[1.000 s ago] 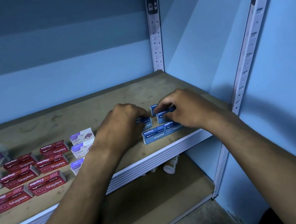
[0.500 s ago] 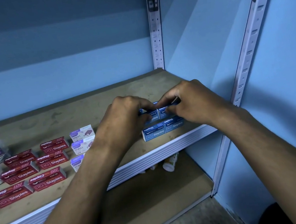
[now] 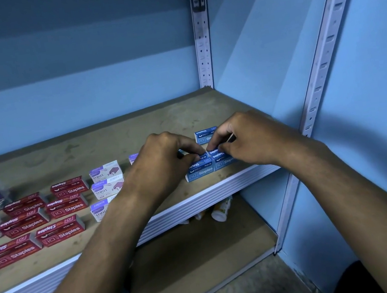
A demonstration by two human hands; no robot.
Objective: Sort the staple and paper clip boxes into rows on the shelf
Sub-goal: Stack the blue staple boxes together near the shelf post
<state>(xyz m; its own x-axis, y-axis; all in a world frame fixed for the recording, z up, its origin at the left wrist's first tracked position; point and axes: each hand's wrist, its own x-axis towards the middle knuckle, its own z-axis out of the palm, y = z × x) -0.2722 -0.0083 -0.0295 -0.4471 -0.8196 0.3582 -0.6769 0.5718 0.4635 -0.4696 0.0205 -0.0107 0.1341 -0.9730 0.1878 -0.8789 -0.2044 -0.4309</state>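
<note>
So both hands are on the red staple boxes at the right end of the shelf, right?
Not quite. In the head view both hands, left and right, are on the blue staple boxes at the right end of the shelf; the red staple boxes sit untouched further left.

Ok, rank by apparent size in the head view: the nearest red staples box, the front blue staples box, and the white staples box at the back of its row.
1. Nearest red staples box, largest, though closest to the camera.
2. Front blue staples box and back white staples box: too alike to rank; a hand partly covers the blue one.

Both hands reaching forward, left (image 3: 164, 161), right (image 3: 249, 137), fingertips pinching
</note>
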